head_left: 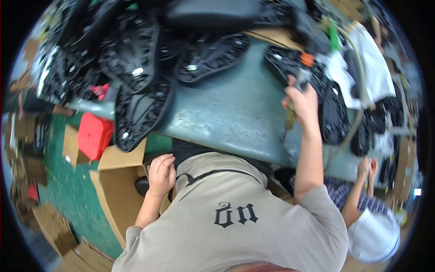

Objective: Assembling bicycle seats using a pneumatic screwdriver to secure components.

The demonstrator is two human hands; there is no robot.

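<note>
The right grip [302,102] is closed around a slim hand tool with an orange collar and grey body [303,73], held over the smooth green-grey bench [217,113], its narrow tip pointing down. The left grip [161,174], fingers curled, is off the bench near an open brown cardboard box [118,190]; cannot tell whether it holds anything. Black contoured hollow shells [141,113] lie along the bench's left side.

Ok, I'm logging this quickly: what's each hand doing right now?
Left hand: fingers loosely curled, nothing visible in it; palm hidden, so can't be sure.
Right hand: closed around an orange-ringed tool.
</note>
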